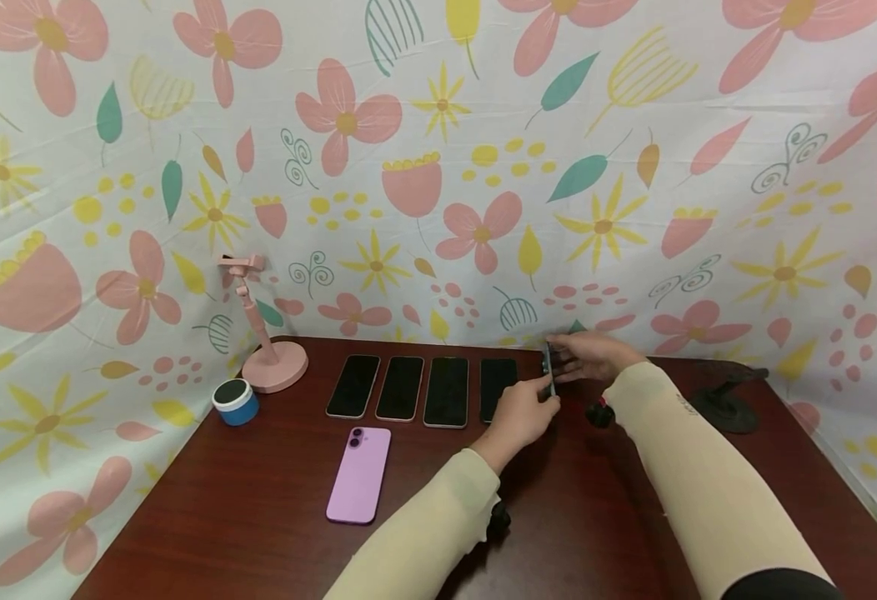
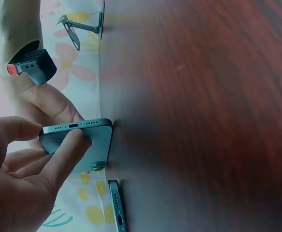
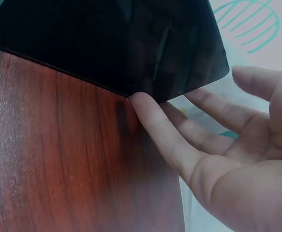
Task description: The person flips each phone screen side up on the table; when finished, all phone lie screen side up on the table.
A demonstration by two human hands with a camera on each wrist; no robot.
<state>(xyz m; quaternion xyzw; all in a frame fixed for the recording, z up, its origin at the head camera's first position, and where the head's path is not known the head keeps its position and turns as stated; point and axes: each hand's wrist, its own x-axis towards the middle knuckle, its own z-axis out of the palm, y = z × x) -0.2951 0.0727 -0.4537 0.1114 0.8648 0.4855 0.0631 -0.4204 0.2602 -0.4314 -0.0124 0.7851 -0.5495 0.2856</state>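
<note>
A blue-green smartphone stands on its long edge at the back of the table, right of the row of phones. My left hand pinches its near end, with the thumb and a finger by the charging port in the left wrist view. Its camera side faces left; the black screen shows in the right wrist view. At the far end is my right hand, its fingers extended, one tip touching the phone's edge and others partly hidden behind the phone.
Several phones lie screen up in a row along the back. A purple phone lies face down in front. At left stand a pink phone stand and a blue-and-white jar; a black stand is at right. Patterned cloth hangs behind.
</note>
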